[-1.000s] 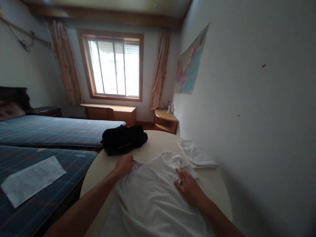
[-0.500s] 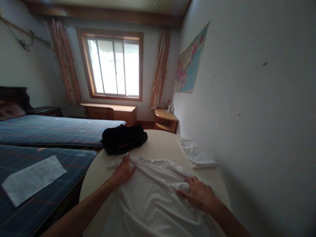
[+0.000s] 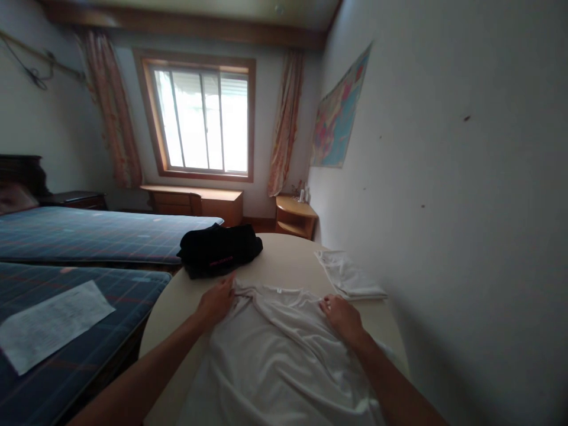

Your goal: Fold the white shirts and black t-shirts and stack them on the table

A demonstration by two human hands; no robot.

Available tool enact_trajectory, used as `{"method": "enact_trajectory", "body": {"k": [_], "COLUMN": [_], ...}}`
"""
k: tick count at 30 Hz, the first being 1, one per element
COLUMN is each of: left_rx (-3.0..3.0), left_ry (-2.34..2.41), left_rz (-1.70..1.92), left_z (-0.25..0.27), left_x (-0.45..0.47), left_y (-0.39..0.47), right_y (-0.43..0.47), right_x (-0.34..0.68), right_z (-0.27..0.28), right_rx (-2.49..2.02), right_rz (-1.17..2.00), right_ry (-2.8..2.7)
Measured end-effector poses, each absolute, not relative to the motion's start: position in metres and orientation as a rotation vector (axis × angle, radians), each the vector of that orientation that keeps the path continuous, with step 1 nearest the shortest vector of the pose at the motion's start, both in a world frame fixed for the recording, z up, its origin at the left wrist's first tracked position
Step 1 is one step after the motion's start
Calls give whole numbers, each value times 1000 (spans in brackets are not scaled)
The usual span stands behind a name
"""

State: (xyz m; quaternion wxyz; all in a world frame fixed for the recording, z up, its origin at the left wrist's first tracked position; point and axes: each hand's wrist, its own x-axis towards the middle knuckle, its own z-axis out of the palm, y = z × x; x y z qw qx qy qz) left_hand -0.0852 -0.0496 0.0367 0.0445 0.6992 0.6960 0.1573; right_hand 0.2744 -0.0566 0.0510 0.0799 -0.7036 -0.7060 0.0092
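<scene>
Soft white shirt, best held at the shoulders

Through the head view, my only one, I have a thin white fabric T-shirt (image 3: 279,367) lying loosely spread between and below both hands, on a cream-coloured round table (image 3: 284,257). My left hand (image 3: 216,303) pinches the shoulder corner on its side, fingertips drawn together on the cloth. My right hand (image 3: 344,318) has its fingers curled in and seems to pinch the opposite shoulder; the thumb's contact is hard to make out.

I judge the shirt light, limp and a little slippery, with nothing fragile about it. The wrinkles fanning out below the hands tell me it creases readily. The shoulders look like the surest hold, since the neckline between them would probably stretch.

Just beyond the left hand sits a bulky black cloth bundle (image 3: 222,251); just beyond the right, a flat folded white cloth (image 3: 355,279).
</scene>
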Motion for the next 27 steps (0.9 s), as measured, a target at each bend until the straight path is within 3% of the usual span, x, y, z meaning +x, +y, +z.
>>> {"method": "enact_trajectory", "body": {"k": [5, 12, 17, 21, 27], "left_rx": [2028, 1859, 1916, 2048, 2258], "left_ry": [2138, 2123, 2030, 1905, 2103], "left_rz": [428, 686, 795, 719, 319], "left_z": [38, 61, 62, 37, 4], "left_x": [-105, -107, -87, -64, -55], "left_y": [-35, -14, -7, -24, -58], "right_y": [-53, -32, -8, -8, -43], "right_x": [277, 282, 278, 258, 222], "right_z": [50, 83, 95, 72, 26], "right_rx": [-2127, -2135, -1781, -1601, -1795], "right_rz": [121, 50, 80, 24, 160], "right_ry": [-2082, -1824, -1621, -1808, -2165]}}
